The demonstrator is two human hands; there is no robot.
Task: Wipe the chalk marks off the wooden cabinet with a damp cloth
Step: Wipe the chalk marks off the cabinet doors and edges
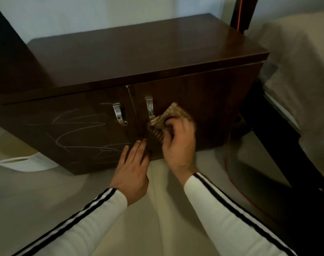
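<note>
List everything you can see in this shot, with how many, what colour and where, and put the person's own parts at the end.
cabinet: one, dark brown wood, centre, two doors shut
handles: two, silver metal, one on each door beside the middle seam
chalk marks: one scribbled patch, white, on the left door
cloth: one, tan with ribbed stripes, pressed to the right door beside its handle
cable: one, red, on the floor right of the cabinet
dark frame: one, black, right of the cabinet
white object: one, on the floor at lower left, too blurred to identify
floor: pale beige
left hand: open, fingertips on the door near the seam
right hand: gripping the cloth
sleeves: two, white with black stripes
</note>
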